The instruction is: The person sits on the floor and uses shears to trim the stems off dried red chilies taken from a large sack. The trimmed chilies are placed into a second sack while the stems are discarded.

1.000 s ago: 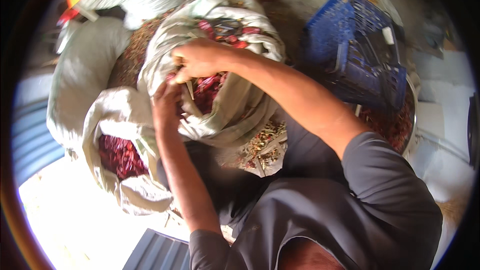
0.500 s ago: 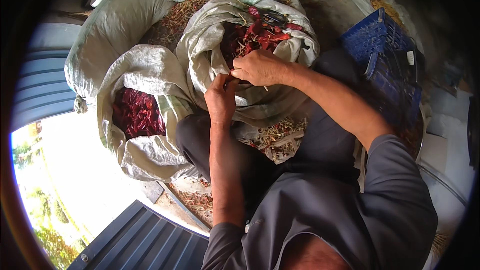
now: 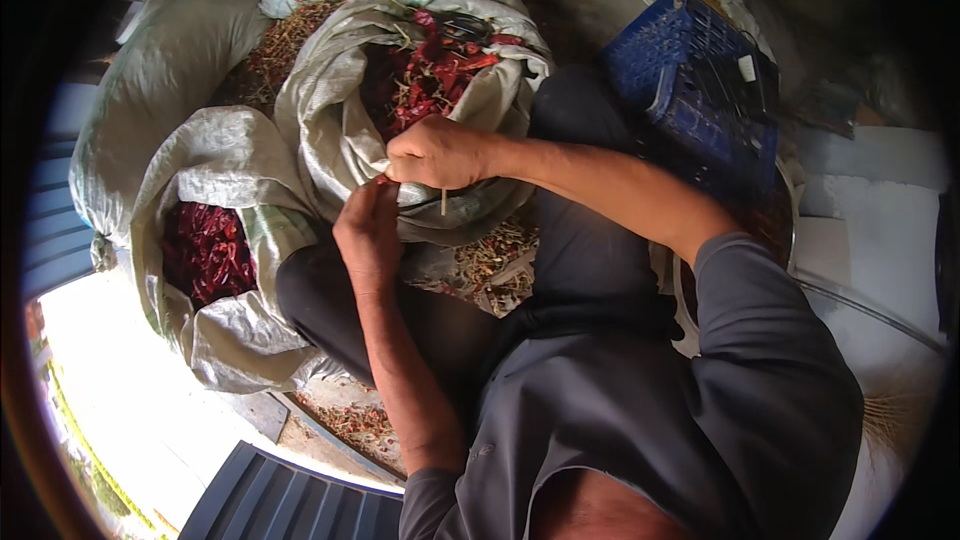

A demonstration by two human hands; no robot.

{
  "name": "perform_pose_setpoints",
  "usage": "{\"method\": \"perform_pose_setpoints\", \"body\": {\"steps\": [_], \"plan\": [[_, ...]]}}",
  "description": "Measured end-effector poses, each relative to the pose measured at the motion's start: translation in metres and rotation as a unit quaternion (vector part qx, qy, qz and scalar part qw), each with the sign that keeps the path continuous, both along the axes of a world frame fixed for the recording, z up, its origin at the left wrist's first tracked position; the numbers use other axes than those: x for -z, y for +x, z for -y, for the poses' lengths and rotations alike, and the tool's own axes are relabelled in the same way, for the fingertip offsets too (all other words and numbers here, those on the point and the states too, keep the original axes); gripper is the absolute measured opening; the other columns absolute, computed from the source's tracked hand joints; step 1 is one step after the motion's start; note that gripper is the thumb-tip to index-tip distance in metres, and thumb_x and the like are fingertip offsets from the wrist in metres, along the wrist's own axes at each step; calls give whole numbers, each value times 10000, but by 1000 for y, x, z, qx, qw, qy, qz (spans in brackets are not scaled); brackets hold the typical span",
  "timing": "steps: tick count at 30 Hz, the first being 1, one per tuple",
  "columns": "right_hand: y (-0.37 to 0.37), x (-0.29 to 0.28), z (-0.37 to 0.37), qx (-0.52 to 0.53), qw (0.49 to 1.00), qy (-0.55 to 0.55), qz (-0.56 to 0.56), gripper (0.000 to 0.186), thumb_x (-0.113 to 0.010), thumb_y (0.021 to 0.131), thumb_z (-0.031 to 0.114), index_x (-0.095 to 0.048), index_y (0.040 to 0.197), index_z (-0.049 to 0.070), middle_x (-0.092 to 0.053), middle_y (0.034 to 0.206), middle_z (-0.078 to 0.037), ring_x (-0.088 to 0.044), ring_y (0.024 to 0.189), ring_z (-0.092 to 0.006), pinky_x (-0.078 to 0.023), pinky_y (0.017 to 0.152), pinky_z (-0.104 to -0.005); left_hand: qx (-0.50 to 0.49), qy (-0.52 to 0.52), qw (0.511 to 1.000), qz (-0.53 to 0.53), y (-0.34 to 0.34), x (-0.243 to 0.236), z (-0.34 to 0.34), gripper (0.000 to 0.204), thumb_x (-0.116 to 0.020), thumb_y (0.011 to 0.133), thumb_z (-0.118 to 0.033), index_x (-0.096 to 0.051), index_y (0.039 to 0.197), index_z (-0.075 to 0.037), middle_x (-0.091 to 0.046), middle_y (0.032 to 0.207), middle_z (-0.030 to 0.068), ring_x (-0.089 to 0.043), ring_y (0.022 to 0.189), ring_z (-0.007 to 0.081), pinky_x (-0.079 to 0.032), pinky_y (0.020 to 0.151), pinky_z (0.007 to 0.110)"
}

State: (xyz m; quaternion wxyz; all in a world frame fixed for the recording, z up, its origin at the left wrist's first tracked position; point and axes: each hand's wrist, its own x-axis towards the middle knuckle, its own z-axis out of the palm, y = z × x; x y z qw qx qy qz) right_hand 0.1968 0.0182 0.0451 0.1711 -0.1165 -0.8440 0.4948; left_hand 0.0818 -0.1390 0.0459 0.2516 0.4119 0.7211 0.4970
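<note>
My right hand (image 3: pixel 440 154) is closed at the front rim of the large white woven sack (image 3: pixel 320 90) of dried red chillies (image 3: pixel 420 75), with a thin pale stick (image 3: pixel 444 202) poking out below its fist. My left hand (image 3: pixel 368 225) is just below and left of it, fingertips pinched on a small red chilli (image 3: pixel 383 181), partly hidden by the fingers. The fingertips of both hands nearly meet. A second open sack (image 3: pixel 220 155) of darker red chillies stands to the left of my left hand.
Stuffed white sacks (image 3: pixel 155 100) lie behind at left. A blue plastic crate (image 3: pixel 680 70) is at right, near my bent leg. Stems and scraps (image 3: pixel 490 265) litter the floor between my legs. A bright opening and a grey ribbed metal panel (image 3: pixel 280 500) are at lower left.
The view has shifted. Compared with one second ago, both hands are closer to my body, at the sack's front rim. They stay close together with fingers closed.
</note>
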Motion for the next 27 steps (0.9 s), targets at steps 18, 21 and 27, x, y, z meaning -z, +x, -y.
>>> {"method": "perform_pose_setpoints", "body": {"steps": [18, 21, 27], "plan": [[42, -21, 10, -249, 955, -155, 49, 406, -776, 767, 206, -670, 1100, 0, -703, 966, -132, -668, 929, -255, -520, 849, -366, -300, 101, 934, 168, -54, -46, 4, 204, -641, 909, -245, -581, 1043, -104, -513, 704, -1, -497, 533, 65, -361, 301, 222], [30, -4, 40, -352, 932, 64, 56, 434, -763, 735, 242, -674, 1091, 11, -678, 986, -168, -653, 943, -342, -515, 862, -419, -373, 40, 925, -62, -160, -67, 56, 433, -678, 909, -313, -568, 1277, -114, -683, 920, 88, -649, 674, 128, -467, 392, 192], [-1, 17, -24, 19, 934, 335, 126, 362, -706, 829, 335, -680, 974, 4, -650, 969, -183, -635, 772, -336, -544, 749, -426, -284, -245, 871, -316, -114, -102, -13, 322, -637, 938, -160, -636, 1246, -66, -701, 1114, 127, -693, 915, 168, -578, 750, 296]]}}
